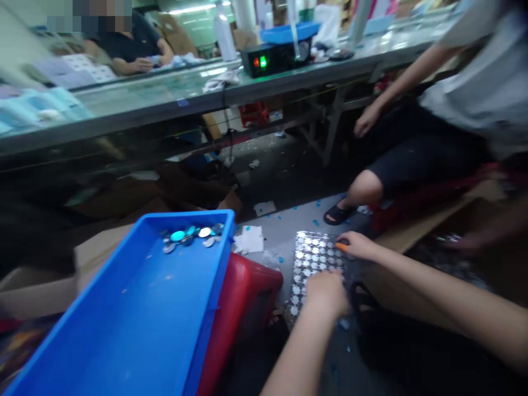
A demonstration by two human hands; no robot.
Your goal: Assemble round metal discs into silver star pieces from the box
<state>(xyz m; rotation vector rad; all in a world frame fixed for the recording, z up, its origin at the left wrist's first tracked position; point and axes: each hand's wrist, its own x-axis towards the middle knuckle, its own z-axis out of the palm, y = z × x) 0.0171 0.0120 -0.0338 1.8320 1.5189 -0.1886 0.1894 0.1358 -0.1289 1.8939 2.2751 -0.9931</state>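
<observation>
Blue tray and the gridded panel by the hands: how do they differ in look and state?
The blue tray looks larger and plain blue; the gridded panel looks smaller and mostly silvery. The blue tray's round pieces lie loose at its far end, while the gridded panel's discs sit in rows. Both carry several round items.

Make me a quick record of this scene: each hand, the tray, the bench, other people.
Left hand: over the sheet of round pieces, contact unclear
Right hand: near the sheet's right edge, small orange item at its fingers
Blue tray: left of both hands, loose discs at its far end
Bench: black device with lit lights
Others: one person behind the bench, another at right
</observation>
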